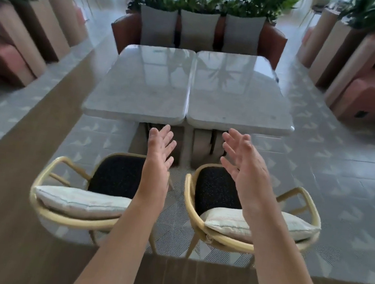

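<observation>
Facing the far tables [146, 83], left chair [116, 176] and right chair [217, 189], backs near, left hand [158, 159] and right hand [243, 166] outstretched above, palms inward, fingers straight, holding nothing.

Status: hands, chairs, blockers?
Left hand, right hand open, empty. Left armchair, right armchair untouched. Nothing between hands and chairs.

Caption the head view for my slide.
Open left hand and right hand reach toward the left chair and right chair at marble tables.

Glossy marble tables [147, 80] — wooden chairs [196, 205], soft cloth cushions [81, 201].
</observation>
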`<state>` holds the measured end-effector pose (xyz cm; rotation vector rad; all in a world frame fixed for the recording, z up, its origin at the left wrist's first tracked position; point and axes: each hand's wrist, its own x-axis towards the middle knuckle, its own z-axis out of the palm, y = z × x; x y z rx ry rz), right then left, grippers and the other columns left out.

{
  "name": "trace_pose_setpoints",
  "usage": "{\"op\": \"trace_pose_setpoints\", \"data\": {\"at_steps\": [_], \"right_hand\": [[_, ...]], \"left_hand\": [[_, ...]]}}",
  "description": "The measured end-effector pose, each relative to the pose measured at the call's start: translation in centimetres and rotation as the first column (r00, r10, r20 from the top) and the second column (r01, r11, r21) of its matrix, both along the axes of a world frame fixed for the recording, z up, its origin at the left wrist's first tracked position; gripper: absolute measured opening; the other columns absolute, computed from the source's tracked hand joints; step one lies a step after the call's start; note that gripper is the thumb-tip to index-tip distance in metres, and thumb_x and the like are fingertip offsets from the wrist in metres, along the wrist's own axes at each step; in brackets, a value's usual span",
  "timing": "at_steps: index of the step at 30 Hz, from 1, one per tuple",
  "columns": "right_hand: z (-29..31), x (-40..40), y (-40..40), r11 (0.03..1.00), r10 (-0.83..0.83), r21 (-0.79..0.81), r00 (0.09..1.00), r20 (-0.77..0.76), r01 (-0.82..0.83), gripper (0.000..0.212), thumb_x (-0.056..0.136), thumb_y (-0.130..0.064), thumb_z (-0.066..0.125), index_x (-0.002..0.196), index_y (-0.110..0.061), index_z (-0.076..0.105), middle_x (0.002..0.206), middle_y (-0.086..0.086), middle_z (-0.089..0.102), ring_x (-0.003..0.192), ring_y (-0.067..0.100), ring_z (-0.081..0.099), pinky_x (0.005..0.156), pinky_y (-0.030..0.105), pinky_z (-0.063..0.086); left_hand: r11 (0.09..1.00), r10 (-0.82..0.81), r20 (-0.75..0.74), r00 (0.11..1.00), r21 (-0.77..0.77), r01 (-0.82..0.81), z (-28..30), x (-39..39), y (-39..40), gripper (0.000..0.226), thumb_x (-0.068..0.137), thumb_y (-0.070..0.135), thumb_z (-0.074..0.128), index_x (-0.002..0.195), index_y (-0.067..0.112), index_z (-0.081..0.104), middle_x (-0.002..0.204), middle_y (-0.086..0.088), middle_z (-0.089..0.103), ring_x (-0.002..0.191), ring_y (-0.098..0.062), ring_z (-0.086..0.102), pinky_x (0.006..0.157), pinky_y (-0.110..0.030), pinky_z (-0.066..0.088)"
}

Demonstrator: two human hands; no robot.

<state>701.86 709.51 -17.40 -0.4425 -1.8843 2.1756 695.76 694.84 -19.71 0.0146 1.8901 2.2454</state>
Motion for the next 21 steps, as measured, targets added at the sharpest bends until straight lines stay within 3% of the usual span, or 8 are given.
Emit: {"op": "trace_pose_setpoints", "data": {"at_steps": [3,7,11,16,21], "right_hand": [[-0.5,1.5,2.4,0.996,0.087,-0.001,0.996,0.019,-0.087,0.071,0.089,-0.057,0.037,0.149,-0.019,0.044,0.147,-0.004,0.052,0.137,0.011,0.046,0.118,0.042,0.036],[-0.5,3.2,5.3,0.987,0.163,-0.005,0.986,0.036,-0.163,0.051,0.105,-0.041,0.032,0.149,-0.018,0.044,0.149,-0.002,0.051,0.138,0.012,0.046,0.119,0.042,0.035],[0.0,4.4,7.0,0.984,0.176,-0.031,0.984,0.025,-0.175,0.049,0.105,-0.039,0.034,0.147,-0.018,0.046,0.146,-0.003,0.053,0.136,0.011,0.047,0.118,0.042,0.035],[0.3,5.2,7.7,0.985,0.170,-0.009,0.985,0.019,-0.170,0.049,0.106,-0.040,0.032,0.149,-0.019,0.044,0.148,-0.004,0.051,0.138,0.010,0.045,0.119,0.041,0.035],[0.0,6.5,7.7,0.986,0.169,-0.007,0.985,0.033,-0.169,0.049,0.104,-0.042,0.034,0.148,-0.021,0.046,0.146,-0.007,0.053,0.136,0.006,0.047,0.117,0.038,0.037]], "left_hand": [[0.998,0.055,-0.009,0.998,-0.018,-0.056,-0.2,2.8,2.0,0.081,0.094,0.074,0.017,0.154,0.025,0.038,0.159,0.001,0.041,0.142,-0.013,0.042,0.122,-0.042,0.025],[0.996,0.081,0.020,0.997,-0.038,-0.080,-0.7,6.4,5.2,0.066,0.101,0.063,0.013,0.153,0.030,0.037,0.160,0.005,0.039,0.135,-0.005,0.044,0.122,-0.040,0.024],[0.993,0.106,0.019,0.994,-0.049,-0.105,0.1,8.1,6.7,0.075,0.094,0.076,0.019,0.153,0.033,0.037,0.158,0.009,0.039,0.130,0.000,0.044,0.121,-0.037,0.024],[0.990,0.124,-0.030,0.992,-0.061,-0.125,0.9,8.2,6.8,0.082,0.093,0.077,0.016,0.156,0.027,0.036,0.159,0.005,0.040,0.141,-0.009,0.042,0.121,-0.040,0.027],[0.989,0.135,-0.028,0.990,-0.056,-0.136,0.3,8.5,6.7,0.070,0.102,0.063,0.010,0.154,0.026,0.039,0.159,0.004,0.042,0.142,-0.012,0.043,0.123,-0.045,0.025]]}}
